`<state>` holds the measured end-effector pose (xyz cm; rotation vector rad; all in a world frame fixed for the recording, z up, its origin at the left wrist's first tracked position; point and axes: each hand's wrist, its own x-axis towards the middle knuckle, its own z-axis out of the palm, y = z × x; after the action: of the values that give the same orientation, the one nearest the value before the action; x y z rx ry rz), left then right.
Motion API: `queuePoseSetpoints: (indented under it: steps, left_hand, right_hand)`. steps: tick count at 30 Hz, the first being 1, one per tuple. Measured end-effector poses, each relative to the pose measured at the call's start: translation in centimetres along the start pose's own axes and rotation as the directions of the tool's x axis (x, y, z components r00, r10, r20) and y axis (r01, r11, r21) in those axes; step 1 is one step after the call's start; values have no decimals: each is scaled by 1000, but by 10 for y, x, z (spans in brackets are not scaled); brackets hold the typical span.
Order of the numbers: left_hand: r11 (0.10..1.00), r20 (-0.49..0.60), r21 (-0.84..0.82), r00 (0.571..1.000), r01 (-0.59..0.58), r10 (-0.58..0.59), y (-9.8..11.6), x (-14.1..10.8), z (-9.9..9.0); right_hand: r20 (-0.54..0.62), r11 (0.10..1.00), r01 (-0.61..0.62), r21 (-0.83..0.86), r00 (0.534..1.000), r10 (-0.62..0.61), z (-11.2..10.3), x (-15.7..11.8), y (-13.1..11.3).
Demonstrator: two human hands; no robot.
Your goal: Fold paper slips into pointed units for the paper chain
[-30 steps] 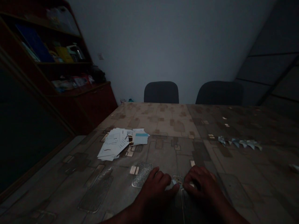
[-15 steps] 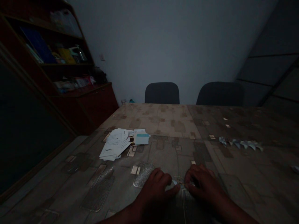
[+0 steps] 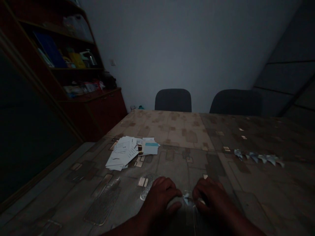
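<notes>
A small pale folded paper piece (image 3: 186, 198) is between my two hands, low in the view near the table's front. My left hand (image 3: 163, 198) lies to its left, thumb and fingers apart, the fingertips beside the paper. On the other side, my right hand (image 3: 209, 196) has its fingers curled near the thumb, close to the paper's right side; what is between them is too dark to make out. A loose pile of printed white cards (image 3: 123, 152) lies at the left, with a blue-striped card (image 3: 150, 148) at its right end.
A row of small folded paper pieces (image 3: 263, 158) sits on the patterned tablecloth (image 3: 172, 131) at the right. Two dark chairs (image 3: 173, 100) stand behind the table's far edge. A red-brown shelf unit (image 3: 105, 108) holding various goods is at the left.
My left thumb and fingers have parted and drawn back slightly from the small paper, which shows more now. The whole view has shifted a little.
</notes>
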<state>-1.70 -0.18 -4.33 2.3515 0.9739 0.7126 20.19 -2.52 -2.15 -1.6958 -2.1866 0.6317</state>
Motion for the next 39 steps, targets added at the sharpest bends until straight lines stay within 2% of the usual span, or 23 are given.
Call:
queuePoseSetpoints:
  steps: [4,7,10,13,16,21,27,30,34,39]
  left_hand:
    - [993,-14,-115,1000,25,-27,6,7,1]
    - [943,-41,-297,984,152,-172,16,19,2]
    - [841,-110,-489,941,230,-321,25,33,1]
    - [805,-188,-547,904,229,-384,30,41,-1]
    - [815,-224,-553,910,176,-349,28,42,-1]
    - [816,-183,-548,926,182,-329,20,38,0]
    - [822,-114,-543,955,170,-273,20,36,-5]
    - [808,-96,-558,952,192,-292,23,35,-6]
    - [773,-83,-585,930,245,-357,25,33,-3]
    - [774,-112,-593,929,223,-353,22,33,-1]
  right_hand:
    - [-90,962,45,271,996,-21,-1,3,0]
    - [-136,867,1,498,988,77,-1,8,-5]
    - [-168,799,-6,602,977,135,-1,13,-14]
    - [-210,784,12,621,966,152,0,17,-19]
    - [-225,808,20,589,964,140,1,18,-16]
    - [-207,839,12,544,971,120,3,17,-6]
    - [-172,832,-2,555,978,117,-1,15,-12]
    - [-162,772,-15,636,975,153,2,14,-14]
    - [-206,705,22,709,962,177,10,13,-12]
    - [-214,739,48,672,968,132,12,12,-12]
